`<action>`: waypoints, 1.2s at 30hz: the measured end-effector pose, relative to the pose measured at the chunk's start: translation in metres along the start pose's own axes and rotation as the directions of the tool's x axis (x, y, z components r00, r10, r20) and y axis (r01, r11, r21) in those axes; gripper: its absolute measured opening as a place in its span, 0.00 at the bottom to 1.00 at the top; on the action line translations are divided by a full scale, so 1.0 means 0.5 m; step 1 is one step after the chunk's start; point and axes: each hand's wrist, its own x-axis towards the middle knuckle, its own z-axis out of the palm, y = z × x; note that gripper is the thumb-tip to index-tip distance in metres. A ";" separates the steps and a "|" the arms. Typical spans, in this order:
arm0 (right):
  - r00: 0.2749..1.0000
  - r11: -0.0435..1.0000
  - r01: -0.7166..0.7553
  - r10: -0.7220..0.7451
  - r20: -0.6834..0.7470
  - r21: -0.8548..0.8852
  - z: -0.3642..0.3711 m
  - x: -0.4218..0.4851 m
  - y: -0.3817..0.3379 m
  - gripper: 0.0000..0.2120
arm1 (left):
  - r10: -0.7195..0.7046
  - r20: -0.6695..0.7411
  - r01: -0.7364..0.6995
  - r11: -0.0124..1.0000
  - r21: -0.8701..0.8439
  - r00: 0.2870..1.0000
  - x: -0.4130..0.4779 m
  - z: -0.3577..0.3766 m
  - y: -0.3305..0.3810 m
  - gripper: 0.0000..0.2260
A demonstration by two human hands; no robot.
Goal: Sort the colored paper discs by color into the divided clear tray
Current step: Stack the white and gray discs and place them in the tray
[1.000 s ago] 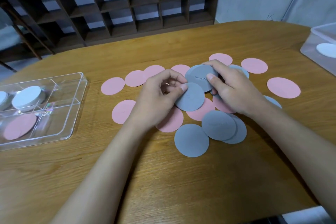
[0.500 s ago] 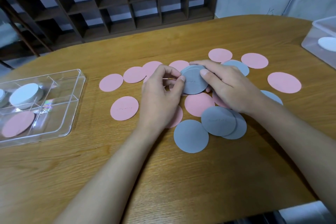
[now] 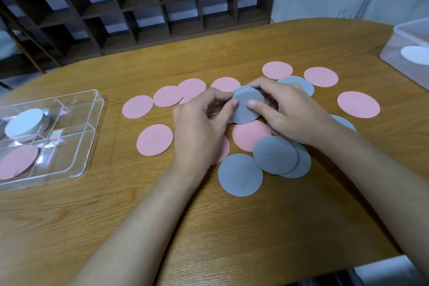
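Both hands hold a small stack of grey discs (image 3: 247, 107) tilted above the table's middle. My left hand (image 3: 199, 125) pinches its left edge and my right hand (image 3: 287, 111) grips its right side with the thumb on its face. Several pink discs (image 3: 155, 139) and grey discs (image 3: 240, 174) lie scattered on the wood around the hands; some are partly hidden under them. The divided clear tray (image 3: 88, 146) sits at the left, with a stack of white discs (image 3: 24, 124) in a far compartment and a pink disc (image 3: 17, 161) in a near one.
A clear plastic box (image 3: 404, 53) with a white disc (image 3: 415, 54) inside stands at the table's far right edge. A dark wooden shelf unit (image 3: 139, 7) rises behind the table. The rounded table edge (image 3: 325, 262) runs close in front.
The two separate grey discs in my hands have come together into one stack, lifted and tilted between both hands. The view has shifted slightly.
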 end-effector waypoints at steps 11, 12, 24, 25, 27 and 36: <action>0.992 0.995 -0.054 0.063 -0.109 0.088 -0.026 0.001 0.036 0.05 | 0.119 0.409 -0.178 0.978 0.108 0.905 -0.008 -0.004 0.013 0.07; 0.992 0.995 -0.055 0.065 -0.110 0.087 -0.025 0.001 0.037 0.05 | 0.096 0.515 -0.181 0.976 0.118 0.852 -0.013 -0.003 0.013 0.11; 0.995 0.997 -0.029 0.036 -0.097 0.068 -0.015 0.007 0.035 0.05 | -0.037 0.648 -0.008 0.998 0.066 0.761 -0.006 -0.011 0.012 0.11; 0.994 0.996 -0.035 0.042 -0.097 0.080 -0.014 0.007 0.035 0.05 | -0.064 0.643 0.047 0.998 0.043 0.764 -0.005 -0.013 0.010 0.08; 0.993 0.992 -0.057 0.067 -0.097 0.109 -0.013 0.007 0.034 0.06 | -0.103 0.629 0.119 0.993 0.017 0.770 0.000 -0.014 0.003 0.06; 0.990 0.934 -0.091 0.122 -0.068 0.345 -0.013 0.009 0.028 0.17 | -0.136 0.448 0.241 0.952 -0.187 0.884 0.031 -0.030 -0.015 0.05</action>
